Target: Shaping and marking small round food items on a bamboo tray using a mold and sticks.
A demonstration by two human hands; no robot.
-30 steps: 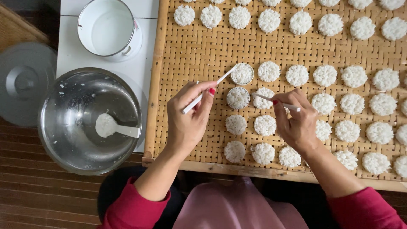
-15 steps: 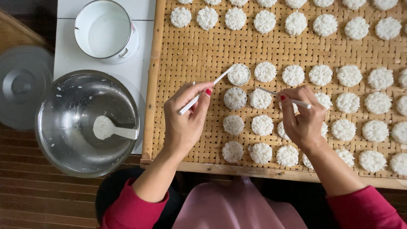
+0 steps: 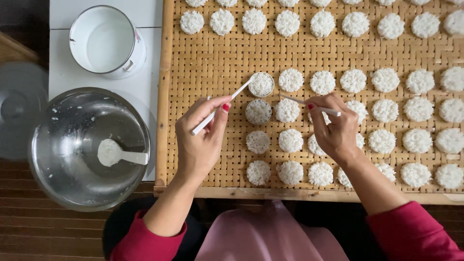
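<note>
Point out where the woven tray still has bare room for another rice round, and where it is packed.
The woven tray is bare along its left side, between the wooden rim and the first column of rice rounds, around the left hand. A bare band also runs below the top row. Right of the ring moulds the rounds sit close; the right hand covers some.

Steel bowl (image 3: 72, 159) (white mug (image 3: 104, 41) beyond)
</note>
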